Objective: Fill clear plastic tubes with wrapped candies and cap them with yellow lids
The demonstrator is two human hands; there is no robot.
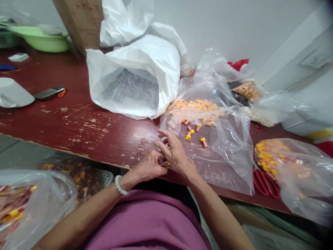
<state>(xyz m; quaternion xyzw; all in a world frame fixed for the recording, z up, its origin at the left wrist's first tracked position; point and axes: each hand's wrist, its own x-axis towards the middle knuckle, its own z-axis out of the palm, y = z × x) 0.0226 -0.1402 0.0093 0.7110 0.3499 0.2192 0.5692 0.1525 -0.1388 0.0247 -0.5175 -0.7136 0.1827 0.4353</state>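
Note:
Near the table's front edge, my left hand (151, 166) has its fingers curled around a small tube with a yellow part, mostly hidden by the hands. My right hand (173, 151) touches it from the right, its thumb side low and some fingers raised and apart. Just beyond my right hand, several small red-patterned tubes with yellow caps (203, 142) lie on clear plastic. Behind them, a clear plastic bag (230, 139) holds many loose yellow caps (199, 106). An open white sack (166, 66) full of clear tubes (130, 88) stands beyond my hands.
Red-handled scissors (265, 184) and a bag of yellow pieces (269, 156) lie at the right. A phone-like device (49, 93), a white object (14, 93) and a green basin (45, 40) are on the left. Filled bags (33, 205) stand below the table edge (78, 155).

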